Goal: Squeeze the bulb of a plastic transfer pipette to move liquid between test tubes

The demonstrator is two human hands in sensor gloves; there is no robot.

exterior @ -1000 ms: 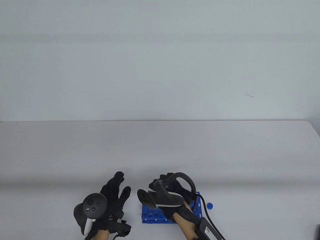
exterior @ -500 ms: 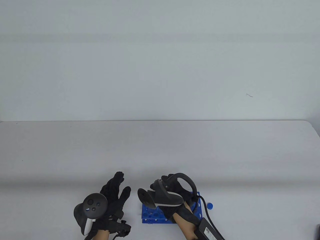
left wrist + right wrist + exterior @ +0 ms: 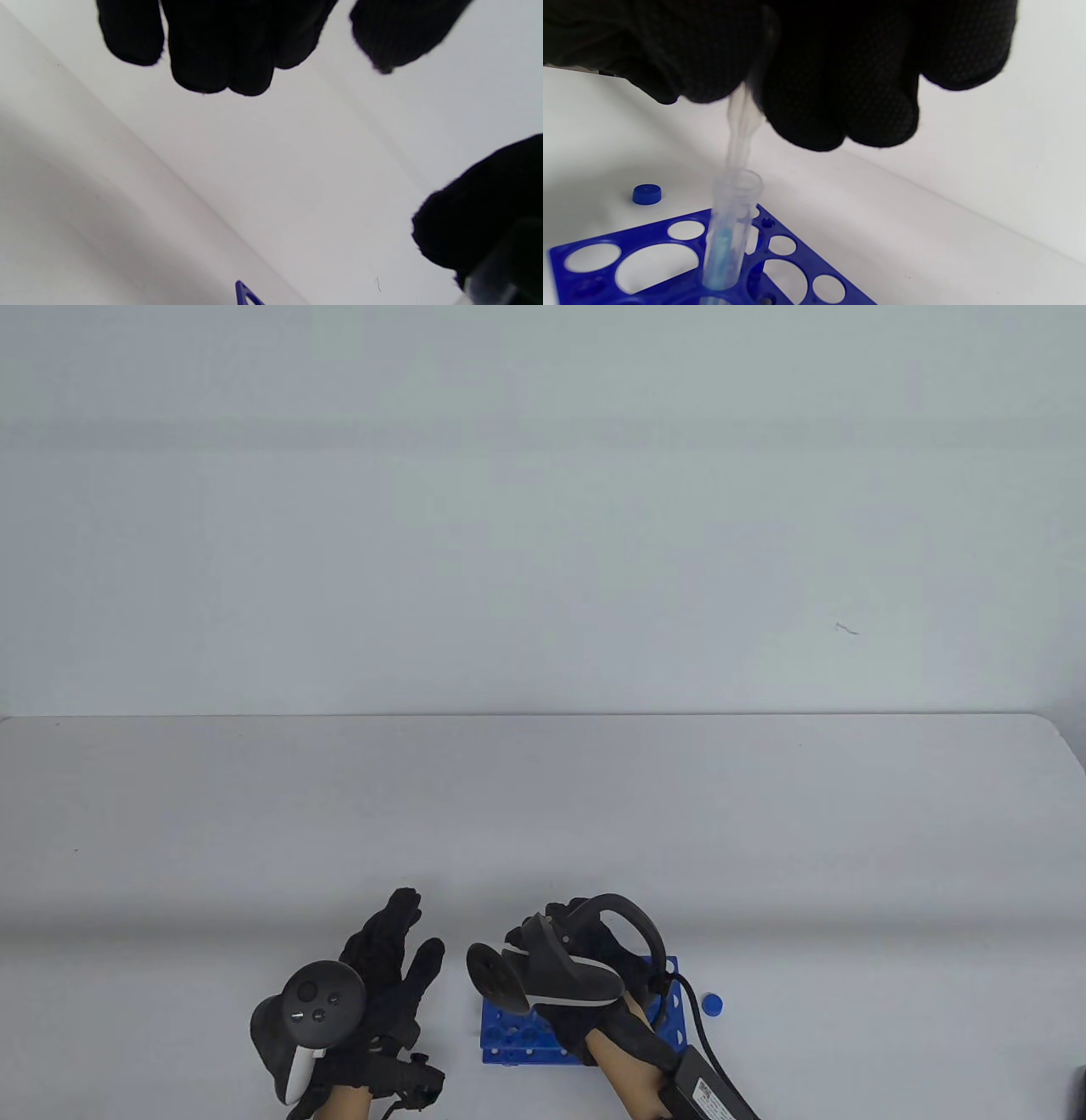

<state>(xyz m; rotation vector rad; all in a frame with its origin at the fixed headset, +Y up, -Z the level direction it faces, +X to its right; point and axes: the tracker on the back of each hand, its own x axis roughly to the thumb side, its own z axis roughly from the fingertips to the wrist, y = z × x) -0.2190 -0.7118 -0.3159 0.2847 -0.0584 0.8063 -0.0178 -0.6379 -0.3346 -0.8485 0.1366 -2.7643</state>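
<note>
A: Start with the blue rack [image 3: 517, 1033]. What is nearest the camera around it?

B: The right hand [image 3: 594, 950] hovers over the rack, its grip closed around a clear plastic pipette [image 3: 741, 123]. The pipette's stem runs down into an open test tube [image 3: 729, 228] standing upright in the rack, with blue liquid low inside the tube.

A: And the left hand [image 3: 386, 976]?

B: It lies just left of the rack, grip open, fingers [image 3: 220, 51] spread and holding nothing.

A: Anything else near the rack?

B: A small blue cap [image 3: 713, 1004] sits on the table [image 3: 543, 814] just right of the rack. Beyond the rack, the table runs back to a pale wall.
</note>
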